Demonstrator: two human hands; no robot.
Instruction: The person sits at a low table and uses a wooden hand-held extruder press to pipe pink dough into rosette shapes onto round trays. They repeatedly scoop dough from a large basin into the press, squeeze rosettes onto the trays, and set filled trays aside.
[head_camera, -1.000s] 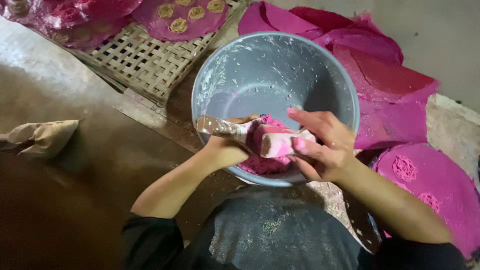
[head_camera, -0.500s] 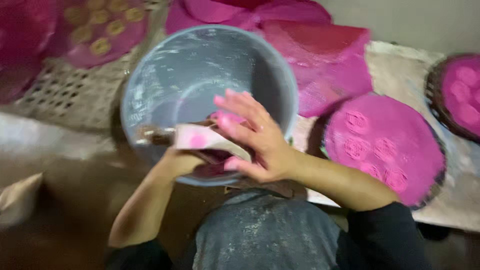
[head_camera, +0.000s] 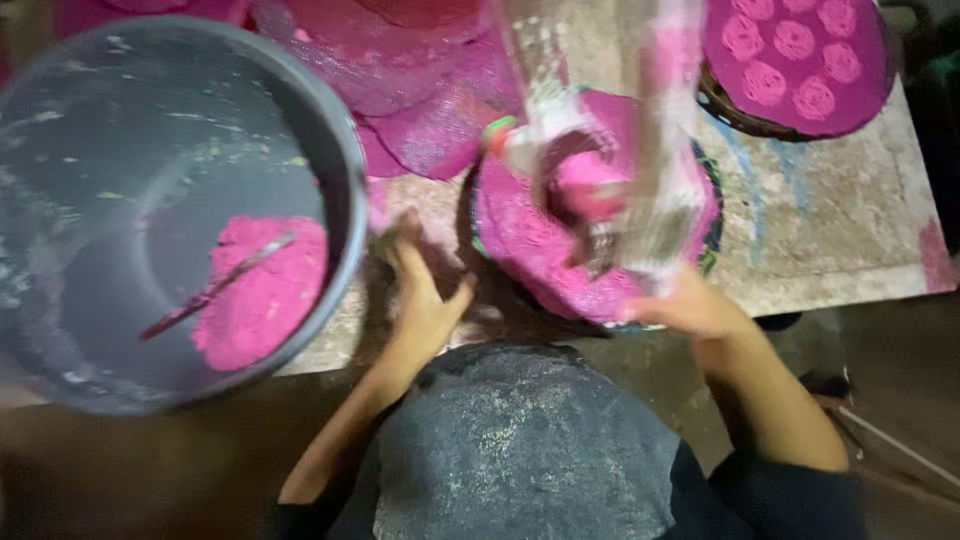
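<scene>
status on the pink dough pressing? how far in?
Done, it seems: a round tray at top right already holds pressed pink rosettes, and pink-stained mats lie stacked behind. In hand: the right hand holds a blurred press loaded with pink dough over the nearer pink mat, which the left hand touches at its edge. Left: a pink dough lump and a spoon sit in the grey basin.

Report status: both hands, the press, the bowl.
Right hand gripping the press above a pink mat. Left hand open on the table beside that mat. Bowl holds pink dough, clear of both.
</scene>
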